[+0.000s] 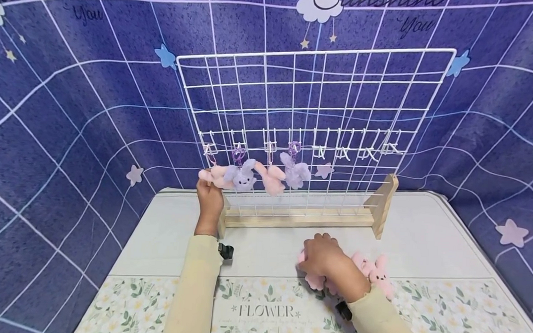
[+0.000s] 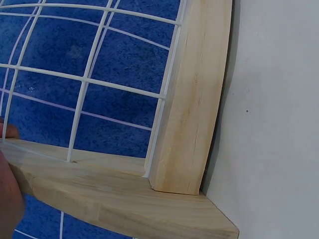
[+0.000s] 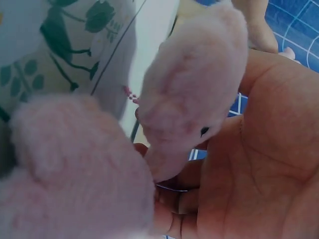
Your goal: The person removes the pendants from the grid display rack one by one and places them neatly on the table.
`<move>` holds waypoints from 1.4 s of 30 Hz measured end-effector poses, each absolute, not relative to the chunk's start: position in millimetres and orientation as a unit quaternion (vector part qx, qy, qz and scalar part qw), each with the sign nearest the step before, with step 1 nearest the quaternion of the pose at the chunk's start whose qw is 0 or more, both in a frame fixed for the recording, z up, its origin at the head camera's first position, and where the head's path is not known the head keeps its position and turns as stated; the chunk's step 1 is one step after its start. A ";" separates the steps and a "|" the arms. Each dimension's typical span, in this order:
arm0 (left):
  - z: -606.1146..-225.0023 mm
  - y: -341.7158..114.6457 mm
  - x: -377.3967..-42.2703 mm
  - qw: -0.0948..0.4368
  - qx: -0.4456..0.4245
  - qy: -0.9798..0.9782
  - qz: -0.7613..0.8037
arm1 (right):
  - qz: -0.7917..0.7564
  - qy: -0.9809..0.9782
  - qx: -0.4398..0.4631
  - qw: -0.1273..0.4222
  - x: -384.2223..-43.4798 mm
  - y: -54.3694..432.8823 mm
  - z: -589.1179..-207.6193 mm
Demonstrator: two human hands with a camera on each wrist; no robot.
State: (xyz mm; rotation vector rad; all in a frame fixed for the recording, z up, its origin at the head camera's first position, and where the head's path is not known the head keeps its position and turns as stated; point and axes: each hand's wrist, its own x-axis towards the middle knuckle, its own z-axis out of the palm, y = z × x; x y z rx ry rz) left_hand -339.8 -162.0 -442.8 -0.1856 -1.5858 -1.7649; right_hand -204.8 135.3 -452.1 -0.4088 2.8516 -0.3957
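My left hand (image 1: 210,200) is at the left end of a white wire grid rack, gripping the wooden side support (image 2: 94,194) with thumb and fingers on either side of the wood. Right by its fingertips hangs a pink plush keychain (image 1: 219,177). Low in front of the rack, my right hand (image 1: 327,261) curls its fingers around a pink plush bunny keychain (image 3: 192,84); the head view shows the back of this hand covering most of it. Another pink plush (image 3: 79,169) is close beside the palm. More pink plush bunnies (image 1: 379,278) lie just right of the wrist.
Along the wire grid (image 1: 336,95), hooks carry a lavender plush (image 1: 242,178), another pink plush (image 1: 272,179) and a second lavender plush (image 1: 296,173). Several more hooks (image 1: 343,152) continue to the right. The rack's right wooden support (image 1: 385,206) stands on the flower-printed table mat (image 1: 259,327).
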 end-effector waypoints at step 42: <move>-428.2 -157.3 -321.1 0.362 -0.066 -0.614 -0.698 | -0.451 0.886 -0.102 -0.020 -228.7 112.0 -432.3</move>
